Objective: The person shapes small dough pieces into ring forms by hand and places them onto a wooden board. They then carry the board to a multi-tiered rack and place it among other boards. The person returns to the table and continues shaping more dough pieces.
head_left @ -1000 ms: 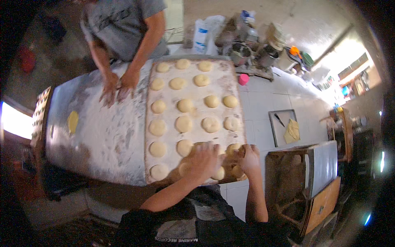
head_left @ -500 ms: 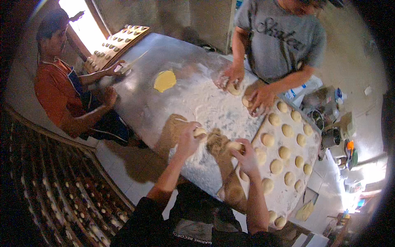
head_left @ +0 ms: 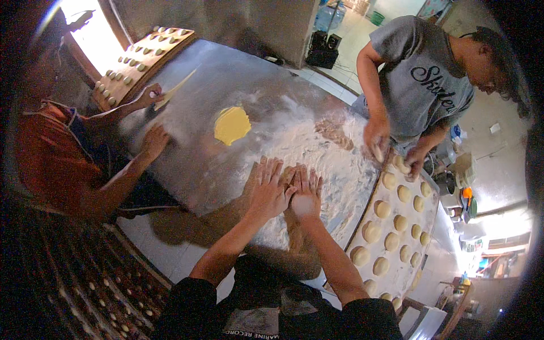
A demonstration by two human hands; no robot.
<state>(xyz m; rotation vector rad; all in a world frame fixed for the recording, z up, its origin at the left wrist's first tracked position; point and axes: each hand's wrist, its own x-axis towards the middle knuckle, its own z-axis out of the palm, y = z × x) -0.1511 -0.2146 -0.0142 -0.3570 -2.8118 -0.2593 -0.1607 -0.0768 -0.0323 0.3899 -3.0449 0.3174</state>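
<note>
My left hand (head_left: pixel 270 194) and my right hand (head_left: pixel 306 198) lie side by side on the floured part (head_left: pixel 334 170) of the metal table, fingers stretched out and flat. Whatever lies under my palms is hidden. Beyond them is a flat yellow patch (head_left: pixel 231 126) of a soft substance. To my right stands a white-dusted board (head_left: pixel 405 275) with several dough rounds (head_left: pixel 370 232).
A co-worker in grey (head_left: pixel 419 79) handles dough pieces at the board's far end. Another person in orange (head_left: pixel 65 158) at the left holds a thin pale tool (head_left: pixel 175 88). Behind are a second board (head_left: pixel 122 85) of dough rounds and a rack (head_left: pixel 102 289) at lower left.
The view has swung left. My hands went from the board to the floured table with dough rounds, and now lie flat. The co-worker in grey has moved dough pieces to the board.
</note>
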